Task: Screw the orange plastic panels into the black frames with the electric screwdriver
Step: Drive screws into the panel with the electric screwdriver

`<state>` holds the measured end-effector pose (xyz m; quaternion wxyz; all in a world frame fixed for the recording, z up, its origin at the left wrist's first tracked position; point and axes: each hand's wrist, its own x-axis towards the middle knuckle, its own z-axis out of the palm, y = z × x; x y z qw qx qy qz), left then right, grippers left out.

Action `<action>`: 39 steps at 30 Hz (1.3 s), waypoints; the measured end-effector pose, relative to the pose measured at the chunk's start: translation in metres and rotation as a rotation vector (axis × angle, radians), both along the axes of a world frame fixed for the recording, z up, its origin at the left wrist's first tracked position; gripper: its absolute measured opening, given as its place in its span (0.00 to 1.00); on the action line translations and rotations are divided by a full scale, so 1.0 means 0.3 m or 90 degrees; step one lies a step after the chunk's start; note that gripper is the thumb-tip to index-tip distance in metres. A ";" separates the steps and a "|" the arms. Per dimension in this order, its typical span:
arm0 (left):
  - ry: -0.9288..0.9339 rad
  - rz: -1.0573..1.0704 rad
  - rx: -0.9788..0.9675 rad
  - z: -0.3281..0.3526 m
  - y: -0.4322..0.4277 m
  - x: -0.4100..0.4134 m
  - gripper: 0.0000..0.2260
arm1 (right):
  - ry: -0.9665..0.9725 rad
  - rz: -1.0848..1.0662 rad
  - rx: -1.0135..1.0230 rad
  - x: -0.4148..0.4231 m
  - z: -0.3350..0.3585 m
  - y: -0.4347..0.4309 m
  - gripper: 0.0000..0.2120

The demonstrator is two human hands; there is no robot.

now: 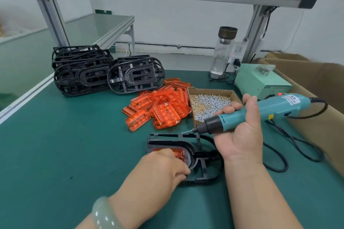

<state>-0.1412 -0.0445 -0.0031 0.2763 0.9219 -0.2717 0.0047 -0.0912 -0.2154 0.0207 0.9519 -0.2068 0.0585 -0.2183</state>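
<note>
Orange panel (179,153) sits in the black frame (203,166) near the front edge of the green table (55,145). The left hand (163,165) is curled over it, holding it down. The right hand (242,128) grips the electric screwdriver (279,106) above the frame, its tip pointing left.

Two bare hands and forearms are seen, the left hand (163,165) and the right hand (242,132). A thick, rounded bangle (104,214) is worn on the left wrist. It is made of a pale grey-green, translucent, stone-like material, and glossy white highlights are shown on its smooth surface.
</note>
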 end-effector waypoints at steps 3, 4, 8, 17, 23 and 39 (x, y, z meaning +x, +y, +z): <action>-0.012 0.033 -0.048 0.002 0.005 0.033 0.08 | -0.009 0.019 -0.007 0.007 -0.011 0.010 0.08; -0.016 0.043 -0.059 0.002 0.007 0.043 0.08 | -0.015 0.029 -0.007 0.005 -0.018 0.012 0.09; 0.002 0.069 -0.078 -0.008 0.007 0.071 0.06 | -0.030 0.046 -0.019 0.003 -0.044 0.007 0.10; 0.207 0.223 -0.493 0.012 0.031 0.103 0.14 | -0.041 0.058 0.005 0.012 -0.048 -0.002 0.08; 0.387 0.274 -0.704 0.022 -0.010 0.090 0.06 | -0.052 0.057 0.030 0.002 -0.051 0.011 0.09; 0.350 0.247 -0.610 0.028 -0.028 0.075 0.08 | -0.067 0.060 0.019 -0.011 -0.054 0.022 0.07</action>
